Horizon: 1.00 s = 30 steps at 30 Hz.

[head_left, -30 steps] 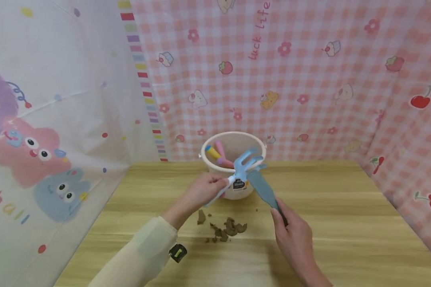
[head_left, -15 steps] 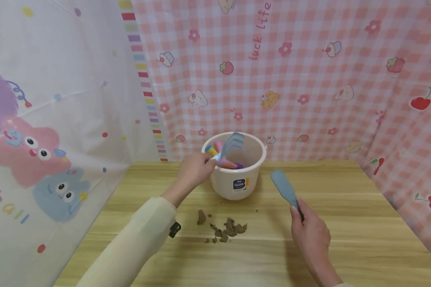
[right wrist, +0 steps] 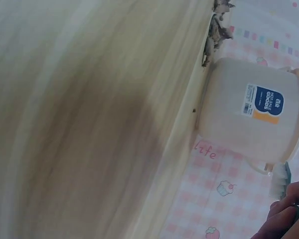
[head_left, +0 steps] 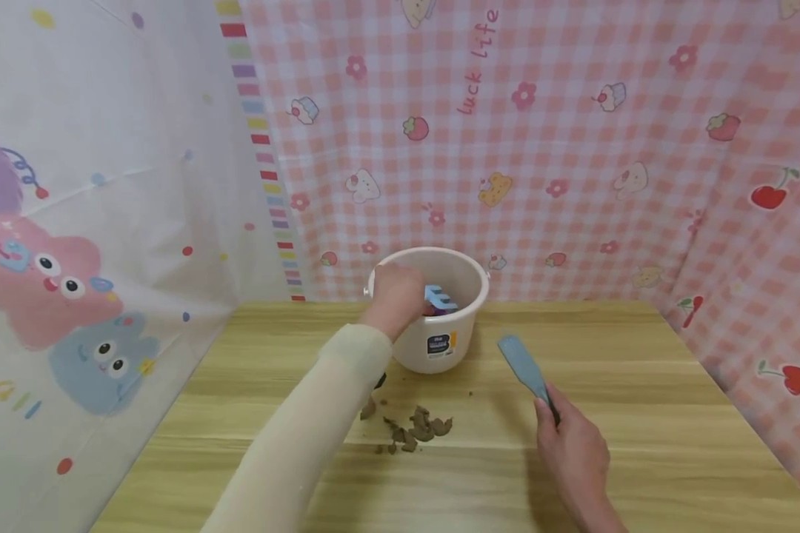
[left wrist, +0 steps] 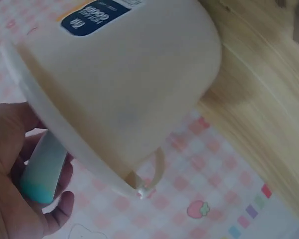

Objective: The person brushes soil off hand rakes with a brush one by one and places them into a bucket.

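Observation:
My left hand (head_left: 400, 296) is over the near left rim of a cream plastic bucket (head_left: 463, 337). It holds a light blue toy rake (head_left: 441, 297), whose tines are inside the bucket. In the left wrist view, the fingers curl round the rake's white-and-teal handle (left wrist: 45, 167) beside the rim. Other contents of the bucket are mostly hidden behind the hand. To the right, above the table, my right hand (head_left: 576, 448) grips a blue-backed brush (head_left: 523, 364) by its dark handle. Pale bristles (right wrist: 278, 184) show in the right wrist view.
Brown crumbly lumps (head_left: 420, 428) lie on the wooden table (head_left: 640, 414) in front of the bucket. A pink checked cloth (head_left: 573, 148) hangs behind, and a white printed cloth (head_left: 140, 244) hangs on the left.
My left hand has carried the rake from in front of the bucket, over its rim and down into it. The brush in my right hand has moved right, away from the rake.

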Available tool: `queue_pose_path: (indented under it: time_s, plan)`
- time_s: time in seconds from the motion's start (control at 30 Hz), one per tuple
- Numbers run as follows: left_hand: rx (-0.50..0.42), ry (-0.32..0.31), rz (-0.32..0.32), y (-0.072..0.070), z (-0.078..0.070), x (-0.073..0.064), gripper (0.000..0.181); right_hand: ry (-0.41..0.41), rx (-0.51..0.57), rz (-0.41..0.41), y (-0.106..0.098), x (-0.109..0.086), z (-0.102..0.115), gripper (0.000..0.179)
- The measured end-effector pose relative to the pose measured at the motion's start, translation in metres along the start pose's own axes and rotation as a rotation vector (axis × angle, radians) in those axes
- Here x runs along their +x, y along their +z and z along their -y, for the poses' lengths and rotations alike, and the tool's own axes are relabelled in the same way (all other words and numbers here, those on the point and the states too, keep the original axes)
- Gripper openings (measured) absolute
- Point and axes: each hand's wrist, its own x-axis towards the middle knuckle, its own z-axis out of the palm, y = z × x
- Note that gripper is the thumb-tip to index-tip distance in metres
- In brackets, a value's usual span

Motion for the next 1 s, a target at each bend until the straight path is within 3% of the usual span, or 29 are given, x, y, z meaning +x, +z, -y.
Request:
queue_pose_path:
  time_s: [0.2, 0.4, 0.5, 0.6, 0.8, 1.0]
  plan:
    - [0.006, -0.001, -0.045, 0.004, 0.006, -0.002, 0.021, 0.031, -0.025, 0.064, -0.002, 0.005, -0.005, 0.038]
    - [-0.052, 0.042, -0.098, 0.005, 0.024, -0.023, 0.025, 0.081, -0.061, 0.143, -0.003, 0.01, -0.013, 0.042]
    - [-0.062, 0.064, -0.179, 0.011, 0.043, -0.045, 0.022, 0.091, -0.085, 0.181, -0.002, 0.014, -0.019, 0.044]
    - [-0.093, 0.041, -0.246, 0.024, 0.066, -0.075, 0.027, 0.091, -0.12, 0.23, -0.001, 0.017, -0.026, 0.046]
    - [-0.176, -0.089, -0.178, 0.07, 0.106, -0.137, 0.035, 0.004, -0.249, 0.346, 0.003, 0.013, -0.038, 0.046]
    - [-0.185, -0.111, -0.203, 0.106, 0.113, -0.178, 0.031, -0.024, -0.338, 0.396, 0.011, 0.008, -0.039, 0.051]
